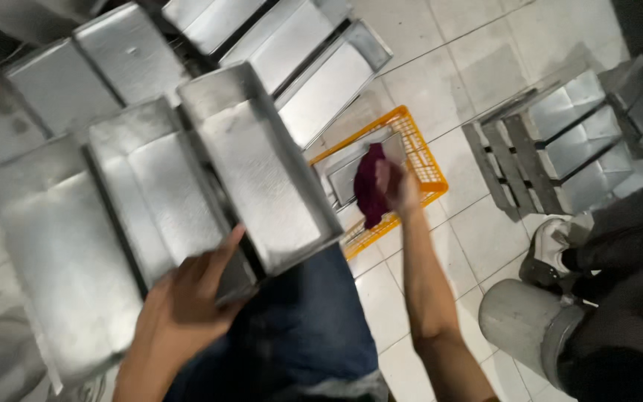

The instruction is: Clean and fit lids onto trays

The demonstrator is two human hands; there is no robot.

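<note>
Left hand [184, 305] gripping metal tray [262, 167], right hand [396, 186] clutching maroon cloth [368, 186]

Floor [478, 67]: pale square tiles with thin dark lines between them.
Trays at the top [299, 52]: shiny metal trays lying side by side, long and flat, leaning a little.
Trays on the left [61, 246]: more grey metal trays, packed close and touching each other.
Trays on the right [582, 141]: another bunch of metal trays on the floor, well apart from the others.
Bucket [530, 324]: a round grey metal can, lying near the right trays.
Shoe [548, 249]: a white and dark shoe of another person, just above the bucket.
Dark clothes [626, 298]: another person's dark trousers at the right edge.
</note>
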